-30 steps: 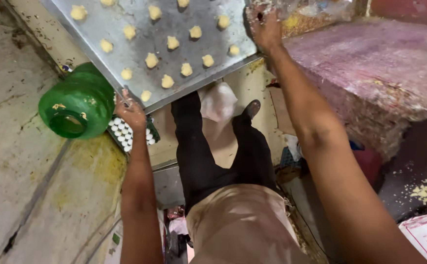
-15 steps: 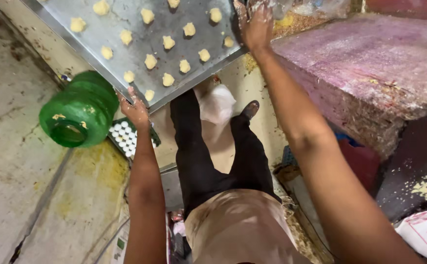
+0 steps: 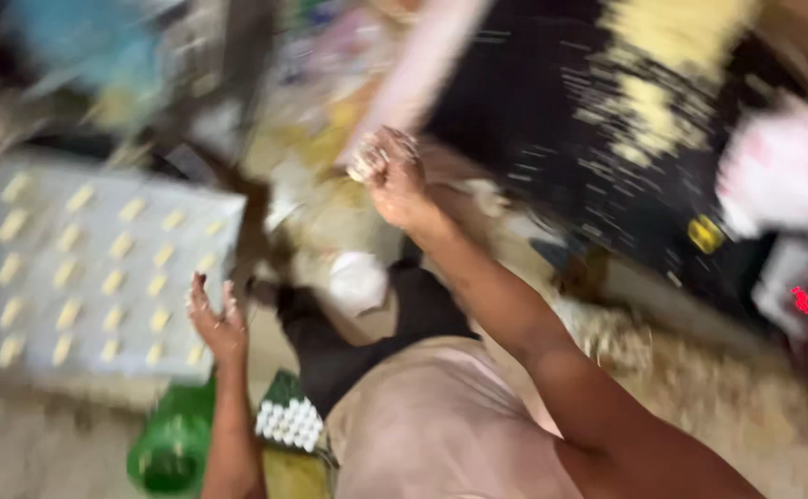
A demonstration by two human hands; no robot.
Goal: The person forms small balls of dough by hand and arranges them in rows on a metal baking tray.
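Lying flat at the left of the blurred head view, the wide grey metal baking tray (image 3: 205, 217) carries neat rows of small pale yellow dough pieces (image 3: 117, 277), and no hand grips it. Judging from how things lie, the tray is set down on a low surface, though the blur hides what carries it; the dough looks raw, so the baking seems not yet done.

The person's black trousers and beige garment fill the lower middle. At upper right a dark surface (image 3: 552, 120) is strewn with yellowish crumbs.

Below the tray stands a green plastic jar (image 3: 171, 448), and just beside it a small green-rimmed tray of white pellets (image 3: 289, 422).

The right hand (image 3: 390, 176) is raised well apart from the tray, fingers curled loosely inward with pale dough residue on them; whether it pinches anything, I cannot tell. The left hand (image 3: 216, 319) hovers at the tray's near right corner, fingers spread and pointing upward, holding nothing; whether it touches the edge is lost in the blur.
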